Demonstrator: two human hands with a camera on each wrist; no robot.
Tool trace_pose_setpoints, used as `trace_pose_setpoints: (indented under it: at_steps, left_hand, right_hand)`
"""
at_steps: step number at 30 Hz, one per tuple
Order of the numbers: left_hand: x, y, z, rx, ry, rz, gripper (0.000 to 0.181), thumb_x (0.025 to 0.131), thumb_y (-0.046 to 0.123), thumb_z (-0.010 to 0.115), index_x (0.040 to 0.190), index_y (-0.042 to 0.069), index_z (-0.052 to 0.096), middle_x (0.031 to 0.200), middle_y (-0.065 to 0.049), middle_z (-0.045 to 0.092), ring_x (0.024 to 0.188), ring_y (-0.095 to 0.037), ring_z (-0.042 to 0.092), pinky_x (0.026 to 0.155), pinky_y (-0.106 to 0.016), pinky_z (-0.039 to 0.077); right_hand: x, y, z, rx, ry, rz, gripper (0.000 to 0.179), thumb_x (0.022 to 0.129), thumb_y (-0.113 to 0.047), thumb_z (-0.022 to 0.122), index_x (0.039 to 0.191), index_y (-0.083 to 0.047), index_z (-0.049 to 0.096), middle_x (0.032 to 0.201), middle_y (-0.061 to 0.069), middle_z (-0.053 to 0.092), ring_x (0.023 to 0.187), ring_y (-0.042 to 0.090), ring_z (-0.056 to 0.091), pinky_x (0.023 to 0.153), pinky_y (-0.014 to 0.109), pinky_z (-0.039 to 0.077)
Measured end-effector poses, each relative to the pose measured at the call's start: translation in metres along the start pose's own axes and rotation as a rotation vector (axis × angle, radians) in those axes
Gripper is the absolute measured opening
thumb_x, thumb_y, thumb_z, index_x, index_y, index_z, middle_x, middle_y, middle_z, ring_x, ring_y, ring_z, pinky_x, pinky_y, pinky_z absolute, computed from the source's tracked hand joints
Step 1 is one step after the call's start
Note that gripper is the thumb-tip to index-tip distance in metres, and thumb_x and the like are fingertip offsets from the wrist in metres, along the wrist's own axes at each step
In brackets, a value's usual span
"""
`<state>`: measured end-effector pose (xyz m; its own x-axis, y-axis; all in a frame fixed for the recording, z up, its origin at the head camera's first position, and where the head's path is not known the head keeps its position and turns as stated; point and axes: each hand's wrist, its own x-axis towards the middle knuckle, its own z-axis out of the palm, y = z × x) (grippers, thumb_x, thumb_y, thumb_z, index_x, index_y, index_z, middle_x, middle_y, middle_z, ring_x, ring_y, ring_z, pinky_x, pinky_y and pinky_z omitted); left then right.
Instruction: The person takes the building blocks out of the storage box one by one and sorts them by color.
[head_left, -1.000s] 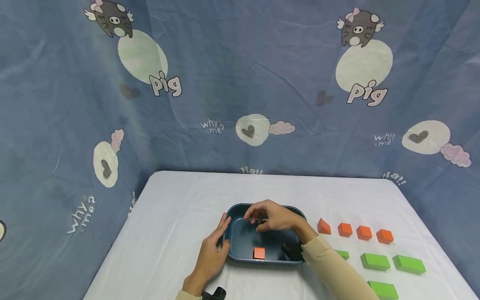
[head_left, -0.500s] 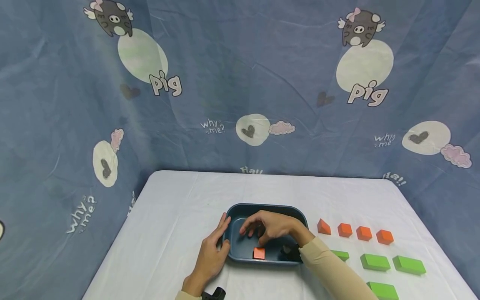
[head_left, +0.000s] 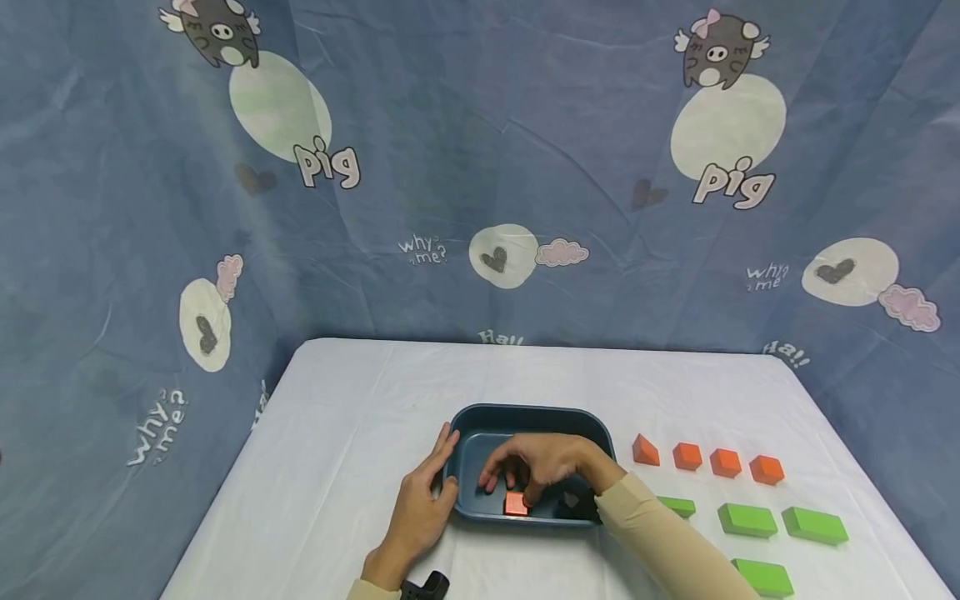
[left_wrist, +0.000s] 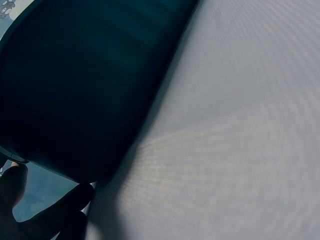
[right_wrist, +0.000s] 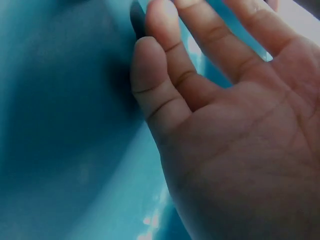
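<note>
A blue rectangular tray [head_left: 480, 522] stands on the white table, with an orange block [head_left: 515, 503] near its front wall. My left hand [head_left: 416, 508] rests along the tray's left side, fingers fairly straight; in the left wrist view its dark fingers [left_wrist: 65, 205] are at the edge of the tray [left_wrist: 75, 90]. My right hand [head_left: 551, 458] reaches down into the tray. Its thumb is right at the block's right side, and the bent fingers hang behind and left of it with a gap. The right wrist view shows loosely extended fingers [right_wrist: 155, 85] over blue plastic; the block is hidden there.
Right of the tray, a row holds an orange triangular block [head_left: 646, 451] and several orange cubes [head_left: 725, 462]. Nearer lie several green rectangular blocks [head_left: 747, 520], one partly behind the right sleeve [head_left: 667, 533]. A blue patterned cloth [head_left: 420, 167] hangs behind the table.
My right hand has lowered toward the front of the tray, from above its back part to the orange block. The left hand keeps its place at the tray's side. The head view has shifted slightly.
</note>
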<state>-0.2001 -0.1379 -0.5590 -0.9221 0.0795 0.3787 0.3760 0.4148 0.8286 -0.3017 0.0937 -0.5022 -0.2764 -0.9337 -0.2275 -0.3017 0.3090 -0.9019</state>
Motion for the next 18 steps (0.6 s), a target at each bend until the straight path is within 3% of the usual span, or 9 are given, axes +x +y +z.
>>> trace_pose_setpoints:
  at_steps: [6,11,18]
  left_hand:
    - [-0.0005,-0.0004,0.0005,-0.003,0.008,0.007,0.067,0.083,-0.006,0.061,0.149,0.006,0.053,0.159,-0.004,0.04,0.143,-0.016,0.039,0.114,-0.017,0.026]
    - [0.0004,-0.0005,0.0002,0.002,0.015,0.037,0.067,0.082,-0.006,0.061,0.148,0.004,0.053,0.157,-0.012,0.042,0.143,-0.017,0.04,0.114,-0.017,0.027]
    - [0.0002,0.0002,0.0004,0.009,0.017,0.044,0.066,0.082,-0.005,0.061,0.147,0.003,0.054,0.157,-0.015,0.043,0.143,-0.018,0.04,0.113,-0.016,0.027]
  right_hand:
    - [0.0007,0.0009,0.0011,0.018,-0.053,0.021,0.07,0.064,0.027,0.075,0.126,-0.004,0.069,0.115,0.006,0.072,0.085,0.018,0.061,0.068,0.023,0.053]
    - [0.0004,0.0021,0.0022,0.014,-0.082,0.059,0.07,0.06,0.032,0.072,0.121,-0.004,0.071,0.105,0.0,0.072,0.078,0.008,0.058,0.067,0.02,0.052]
    - [0.0003,0.0019,0.0043,-0.02,-0.073,0.086,0.066,0.06,0.031,0.071,0.114,-0.006,0.073,0.097,-0.006,0.071,0.073,0.006,0.056,0.063,0.019,0.049]
